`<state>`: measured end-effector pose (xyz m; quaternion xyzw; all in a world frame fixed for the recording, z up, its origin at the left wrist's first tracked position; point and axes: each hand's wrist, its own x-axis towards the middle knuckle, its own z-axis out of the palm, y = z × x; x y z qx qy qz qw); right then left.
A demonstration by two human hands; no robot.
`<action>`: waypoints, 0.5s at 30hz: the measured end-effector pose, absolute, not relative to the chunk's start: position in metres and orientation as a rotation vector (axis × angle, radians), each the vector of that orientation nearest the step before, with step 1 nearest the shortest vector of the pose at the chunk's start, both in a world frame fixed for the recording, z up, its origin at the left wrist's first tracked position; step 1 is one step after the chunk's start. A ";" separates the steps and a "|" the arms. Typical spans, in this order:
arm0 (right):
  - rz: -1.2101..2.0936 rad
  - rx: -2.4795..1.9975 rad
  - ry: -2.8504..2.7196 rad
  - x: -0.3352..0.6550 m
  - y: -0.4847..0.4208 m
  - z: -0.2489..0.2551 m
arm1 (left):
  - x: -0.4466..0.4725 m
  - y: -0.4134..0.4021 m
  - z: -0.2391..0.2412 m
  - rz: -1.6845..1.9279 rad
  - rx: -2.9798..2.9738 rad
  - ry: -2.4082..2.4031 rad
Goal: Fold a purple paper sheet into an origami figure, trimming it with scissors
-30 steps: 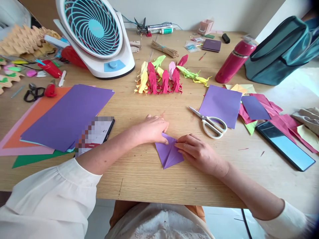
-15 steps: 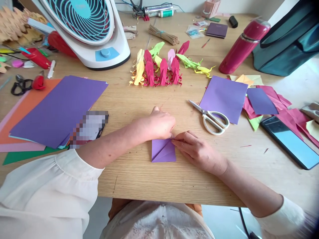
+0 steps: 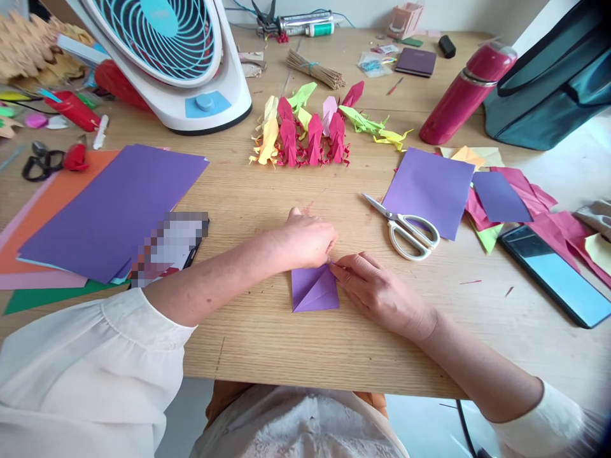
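Observation:
A small square of folded purple paper [image 3: 315,292] lies on the wooden table in front of me, with crease lines running out from its lower left corner. My left hand [image 3: 312,238] is closed over its far edge, and the hand hides that part of the paper. At the paper's upper right corner, my right hand [image 3: 377,286] pinches the edge between thumb and forefinger. The fingertips of both hands nearly meet there. To the right lie white-handled scissors [image 3: 413,235], partly on a flat purple sheet [image 3: 432,184].
Several folded paper figures [image 3: 312,140] stand beyond my hands. On the left are stacked coloured sheets [image 3: 114,210] and a fan [image 3: 205,105]. A phone [image 3: 556,273], paper scraps [image 3: 520,191], a pink flask [image 3: 465,95] and a teal bag [image 3: 548,89] are at right.
Both hands keep nearly the same hold on the purple paper. The whole view has shifted very slightly; nothing else has visibly moved.

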<state>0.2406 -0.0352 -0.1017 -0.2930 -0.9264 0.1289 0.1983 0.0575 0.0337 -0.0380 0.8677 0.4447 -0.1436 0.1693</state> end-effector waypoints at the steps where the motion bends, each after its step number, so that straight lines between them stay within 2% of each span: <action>1: 0.359 -0.824 -2.596 0.240 -0.035 -0.101 | 0.058 0.033 -0.037 -0.416 2.464 1.272; 15: 0.364 -0.855 -2.613 0.239 -0.036 -0.101 | 0.064 0.034 -0.034 -0.431 2.408 1.320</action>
